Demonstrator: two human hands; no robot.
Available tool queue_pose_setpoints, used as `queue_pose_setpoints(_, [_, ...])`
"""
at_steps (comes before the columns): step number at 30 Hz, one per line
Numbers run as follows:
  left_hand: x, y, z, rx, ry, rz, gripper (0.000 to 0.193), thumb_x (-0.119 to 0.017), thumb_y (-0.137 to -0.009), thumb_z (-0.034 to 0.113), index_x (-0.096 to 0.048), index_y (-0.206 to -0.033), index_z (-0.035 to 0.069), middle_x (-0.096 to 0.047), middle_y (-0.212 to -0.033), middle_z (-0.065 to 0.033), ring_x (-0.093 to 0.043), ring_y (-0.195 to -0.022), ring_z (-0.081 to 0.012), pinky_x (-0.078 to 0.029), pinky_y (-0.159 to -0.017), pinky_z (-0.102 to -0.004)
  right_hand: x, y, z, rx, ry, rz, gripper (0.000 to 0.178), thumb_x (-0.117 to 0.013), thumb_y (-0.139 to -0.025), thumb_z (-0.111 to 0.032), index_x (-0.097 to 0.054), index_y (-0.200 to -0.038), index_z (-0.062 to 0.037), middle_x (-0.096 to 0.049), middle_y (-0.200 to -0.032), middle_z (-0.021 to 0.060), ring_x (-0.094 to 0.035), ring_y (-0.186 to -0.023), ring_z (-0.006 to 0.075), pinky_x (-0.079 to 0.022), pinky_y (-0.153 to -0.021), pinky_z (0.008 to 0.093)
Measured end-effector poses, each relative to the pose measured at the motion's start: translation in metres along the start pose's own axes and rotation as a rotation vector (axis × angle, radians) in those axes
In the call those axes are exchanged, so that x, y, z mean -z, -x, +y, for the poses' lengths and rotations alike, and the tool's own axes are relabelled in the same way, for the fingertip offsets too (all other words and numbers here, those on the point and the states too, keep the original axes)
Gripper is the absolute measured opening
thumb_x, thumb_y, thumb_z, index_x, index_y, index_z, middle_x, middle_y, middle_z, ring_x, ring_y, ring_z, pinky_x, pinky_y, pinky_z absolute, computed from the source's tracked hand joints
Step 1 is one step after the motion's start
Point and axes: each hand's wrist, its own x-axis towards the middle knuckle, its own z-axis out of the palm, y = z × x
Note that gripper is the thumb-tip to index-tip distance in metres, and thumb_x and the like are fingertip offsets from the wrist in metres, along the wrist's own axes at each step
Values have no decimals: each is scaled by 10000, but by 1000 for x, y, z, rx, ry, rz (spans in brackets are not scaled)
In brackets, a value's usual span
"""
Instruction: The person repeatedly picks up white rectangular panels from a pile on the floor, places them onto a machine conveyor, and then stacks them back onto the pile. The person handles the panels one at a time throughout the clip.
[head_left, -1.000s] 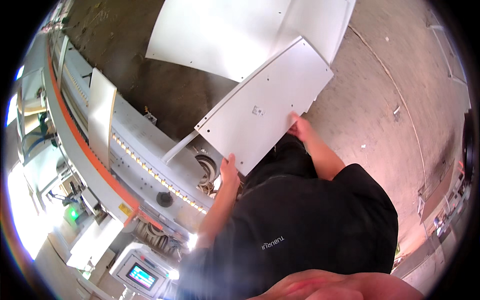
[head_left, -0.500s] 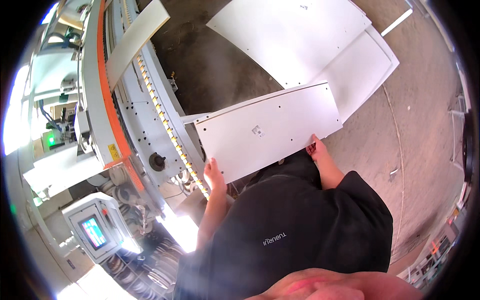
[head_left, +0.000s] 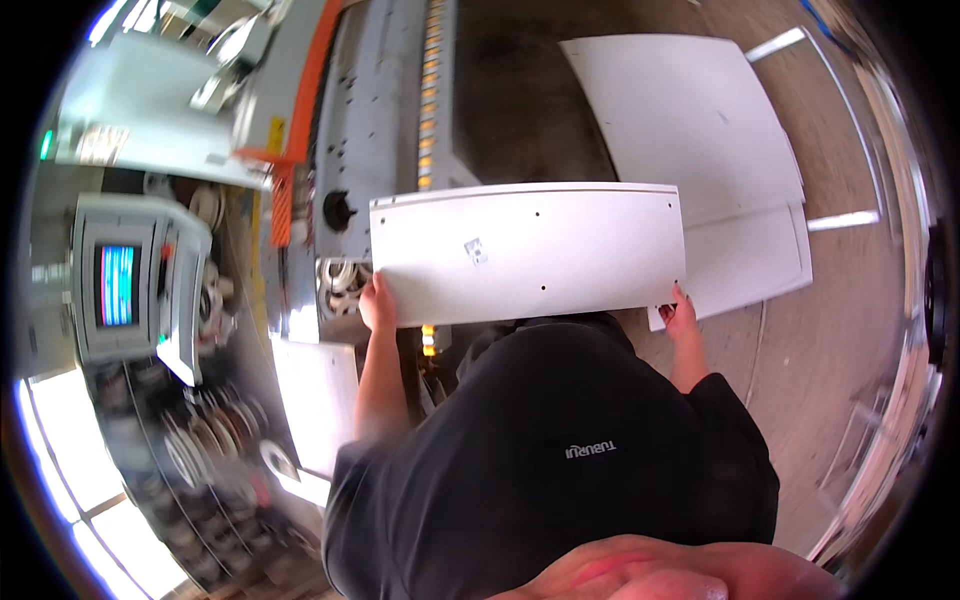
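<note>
A long white panel is held in front of my body. It has several small dark holes, a groove along its far edge and a small printed label left of its middle. My left hand grips the near left corner, thumb on the upper face. At the near right corner my right hand is closed on the same panel, with its fingers partly under the edge.
Larger white boards lie stacked at the far right. On the left runs a long machine with an orange strip and a row of yellow rollers. A control screen stands farther left, above rolls of edging.
The view has turned, so the machine and stacked boards sit farther right. The panel has swung from a slant to nearly level across my front. Both hands keep their hold.
</note>
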Motion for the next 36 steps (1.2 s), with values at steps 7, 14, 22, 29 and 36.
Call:
queue_pose_setpoints(7, [62,-31,-44,-105,-386,332,594,-598,-941,486,-537,-1382,93,-540,-1424,-139,-471,-1338,-354,-431,-1022,-533,-74,43,18,-83,495,-319,503,-726,-933,-390,-554,-1330,-134,-655,-1142,26,-659,-927,205,-565,-765,388])
queue_pose_setpoints(14, [10,-15,-69,18,237,422,1049,-817,-846,289,-124,-1550,-66,-352,-1497,-309,-429,-1361,-411,-405,-1116,-466,-175,112,24,16,870,-693,434,-721,-944,-304,-622,-1204,29,-651,-1158,101,-652,-1038,205,-601,-829,375])
queue_pose_setpoints(22, [-18,33,1,311,1011,89,933,-663,-976,134,8,-1622,174,-644,-1092,-128,-616,-825,-178,-557,-672,-358,-245,133,66,-75,882,-714,402,-714,-956,-296,-629,-1125,59,-695,-980,122,-711,-791,198,-596,-721,317])
queue_pose_setpoints(29, [-12,23,16,335,1161,98,901,-634,-978,112,-28,-1642,178,-633,-885,-63,-557,-649,-112,-526,-587,-309,-273,120,61,-34,992,-660,387,-649,-1002,-349,-634,-1156,6,-722,-952,118,-703,-759,166,-566,-713,299])
queue_pose_setpoints(36, [-31,-13,48,325,1257,104,889,-643,-966,84,-76,-1643,189,-663,-856,-66,-559,-605,-110,-522,-576,-313,-312,106,35,43,1054,-621,366,-630,-1011,-388,-629,-1145,-48,-727,-928,102,-714,-760,163,-571,-707,306])
